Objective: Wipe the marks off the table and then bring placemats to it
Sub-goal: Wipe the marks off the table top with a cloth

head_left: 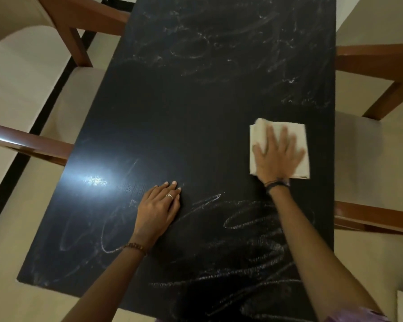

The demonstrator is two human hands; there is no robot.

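Pressing flat with spread fingers, the right hand pins the soft, light, folded cloth at centre right of the black table, best held under the palm lest it bunch, while the left hand rests open at lower centre beside chalky marks.

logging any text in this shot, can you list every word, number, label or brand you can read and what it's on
None: no readable text in the head view.
The white chalk marks on the black table are loops and scribbles, not letters or numbers.
The folded cloth under the right hand shows no label or print.
The ring on the left hand and the wristbands show no legible marking.
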